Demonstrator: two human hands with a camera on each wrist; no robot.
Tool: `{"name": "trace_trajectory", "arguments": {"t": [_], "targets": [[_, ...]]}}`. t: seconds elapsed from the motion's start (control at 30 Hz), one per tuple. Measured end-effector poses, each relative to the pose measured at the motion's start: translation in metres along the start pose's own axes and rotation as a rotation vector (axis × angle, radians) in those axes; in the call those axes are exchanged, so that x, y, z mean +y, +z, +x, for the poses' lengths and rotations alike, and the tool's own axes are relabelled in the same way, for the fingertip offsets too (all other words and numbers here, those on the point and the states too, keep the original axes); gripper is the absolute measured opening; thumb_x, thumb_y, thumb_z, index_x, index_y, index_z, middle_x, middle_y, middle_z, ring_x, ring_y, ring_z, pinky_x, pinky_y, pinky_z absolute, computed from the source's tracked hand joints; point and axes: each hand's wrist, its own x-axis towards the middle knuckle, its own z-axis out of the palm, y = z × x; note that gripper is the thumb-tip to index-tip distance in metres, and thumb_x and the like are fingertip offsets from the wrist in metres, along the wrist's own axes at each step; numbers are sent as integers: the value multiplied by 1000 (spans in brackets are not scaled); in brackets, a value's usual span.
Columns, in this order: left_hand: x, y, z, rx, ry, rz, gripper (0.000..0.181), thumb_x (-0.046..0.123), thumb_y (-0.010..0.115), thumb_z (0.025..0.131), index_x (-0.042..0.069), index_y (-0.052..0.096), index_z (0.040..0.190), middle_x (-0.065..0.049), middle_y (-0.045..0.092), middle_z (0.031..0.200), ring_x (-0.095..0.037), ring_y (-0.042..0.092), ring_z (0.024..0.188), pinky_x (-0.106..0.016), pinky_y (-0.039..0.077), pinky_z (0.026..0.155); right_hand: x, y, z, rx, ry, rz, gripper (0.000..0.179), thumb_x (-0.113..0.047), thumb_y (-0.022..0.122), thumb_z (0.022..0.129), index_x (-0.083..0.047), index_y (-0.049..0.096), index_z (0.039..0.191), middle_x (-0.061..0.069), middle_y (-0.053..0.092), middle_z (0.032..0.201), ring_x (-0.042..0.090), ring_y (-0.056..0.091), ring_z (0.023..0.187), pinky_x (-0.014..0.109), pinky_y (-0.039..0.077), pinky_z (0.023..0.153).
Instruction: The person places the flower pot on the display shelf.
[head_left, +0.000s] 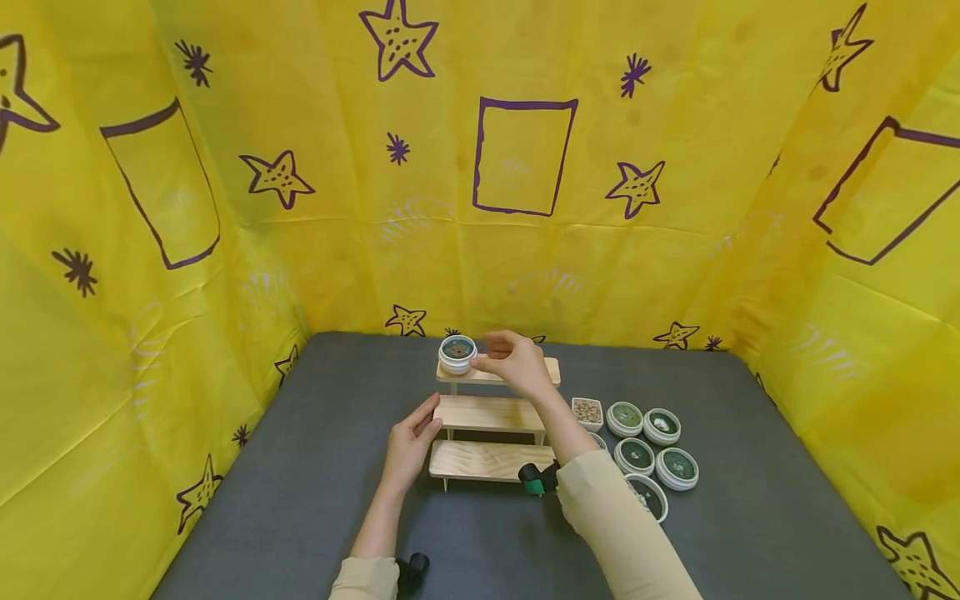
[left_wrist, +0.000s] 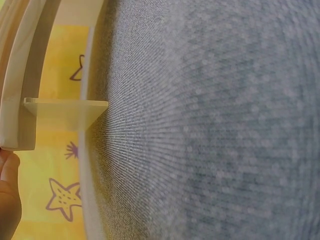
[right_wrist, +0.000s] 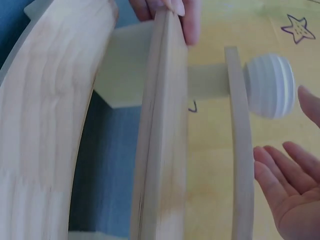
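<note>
Stand: one three-step wooden stand (head_left: 491,417) on the grey table (head_left: 300,500), inside yellow cloth walls (head_left: 525,167) printed with purple stars and rectangles.
Pots on the stand: one, a small round white pot (head_left: 457,354) with dark filling, at the left end of the top step.
Pots on the table: five round white pots (head_left: 652,446) to the right of the stand, clustered close together; the nearest is partly hidden by the right sleeve.
Square dish: one small square dish (head_left: 587,412) of pale pebbles, just right of the stand, beside the round pots.
Right hand (head_left: 513,362): above the top step, just beside the pot there; its fingers (right_wrist: 285,175) are loosely spread and hold nothing, with a gap to the ribbed side of the pot in the right wrist view.
Left hand (head_left: 411,442): at the left end of the middle step, fingers straight, fingertips touching the board's end; it holds nothing.
</note>
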Motion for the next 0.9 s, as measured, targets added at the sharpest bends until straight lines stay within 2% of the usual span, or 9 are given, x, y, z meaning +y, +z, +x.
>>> {"name": "trace_trajectory", "arguments": {"t": [0.17, 0.33, 0.6, 0.9], "targets": [[-1, 0, 0, 6, -10, -25, 44, 1, 61, 95, -4, 53, 138, -20, 51, 147, -32, 48, 137, -12, 44, 104, 9, -16, -5, 13, 3, 26, 56, -34, 83, 80, -17, 63, 129, 10, 66, 132, 27, 65, 120, 42, 58, 97], [-1, 0, 1, 6, -4, -29, 44, 1, 61, 95, -4, 54, 138, -20, 51, 147, -32, 48, 136, -16, 44, 106, 12, -32, -14, 24, -12, 30, 56, -34, 81, 81, -17, 62, 131, 13, 66, 133, 28, 65, 121, 41, 58, 98], [-2, -1, 0, 12, -11, -17, 44, 1, 61, 95, -4, 54, 138, -20, 51, 147, -33, 49, 136, -12, 44, 104, 18, -46, -34, 50, -16, 9, 57, -34, 83, 80, -21, 62, 132, 9, 67, 131, 28, 64, 121, 43, 56, 100], [-2, 1, 0, 9, -2, 2, 43, 2, 60, 95, -4, 54, 138, -21, 51, 147, -35, 48, 137, -24, 44, 109, 41, -61, -64, 55, -95, 13, 61, -30, 82, 81, -11, 59, 134, 15, 66, 131, 30, 63, 123, 36, 56, 101]]}}
